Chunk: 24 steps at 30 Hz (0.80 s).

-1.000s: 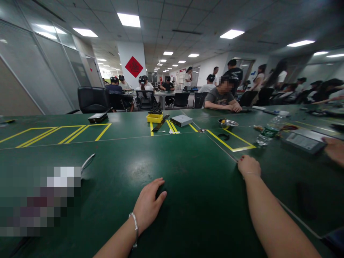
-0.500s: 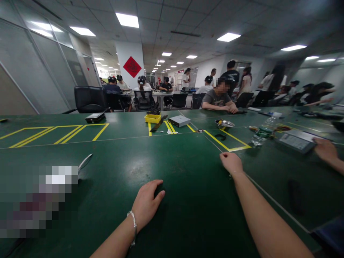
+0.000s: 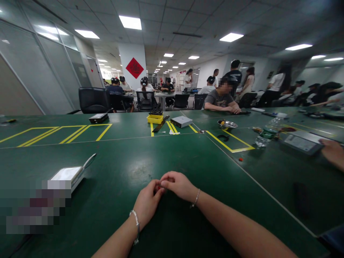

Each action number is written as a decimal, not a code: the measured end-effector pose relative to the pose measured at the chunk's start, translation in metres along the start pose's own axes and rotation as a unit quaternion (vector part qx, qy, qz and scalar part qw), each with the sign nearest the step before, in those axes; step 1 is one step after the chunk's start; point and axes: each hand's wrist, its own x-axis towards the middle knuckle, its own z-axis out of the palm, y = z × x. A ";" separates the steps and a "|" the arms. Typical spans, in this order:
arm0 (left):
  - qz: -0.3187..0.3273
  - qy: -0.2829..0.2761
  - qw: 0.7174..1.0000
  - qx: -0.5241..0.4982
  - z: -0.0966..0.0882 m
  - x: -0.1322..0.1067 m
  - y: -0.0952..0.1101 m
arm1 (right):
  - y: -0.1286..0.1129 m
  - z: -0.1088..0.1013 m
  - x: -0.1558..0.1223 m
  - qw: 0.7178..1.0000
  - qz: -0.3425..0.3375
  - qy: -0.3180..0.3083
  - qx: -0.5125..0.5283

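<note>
The right hand (image 3: 178, 185) has just joined the left hand (image 3: 146, 201) near the green, glossy table's (image 3: 107, 161) near edge, so both hands' fingertips now pinch one small, mostly hidden red piece (image 3: 159, 187).

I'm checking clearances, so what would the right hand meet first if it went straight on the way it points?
Most likely the left hand, with a small red thing at its fingertips; the right hand seems against it, though depth is unclear.

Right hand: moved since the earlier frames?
Yes. Against the nearest yellow tape corner, the right hand has moved left and nearer the camera, now meeting the left hand.
</note>
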 end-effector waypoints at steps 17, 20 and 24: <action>-0.013 -0.021 0.995 -0.099 -0.002 -0.003 0.001 | 0.166 -0.238 -0.051 0.767 0.379 0.276 -0.438; -0.014 -0.023 0.995 -0.094 -0.001 -0.003 0.000 | 0.155 -0.235 -0.051 0.759 0.382 0.287 -0.442; -0.014 -0.023 0.995 -0.094 0.000 -0.003 -0.002 | 0.144 -0.231 -0.051 0.759 0.365 0.330 -0.426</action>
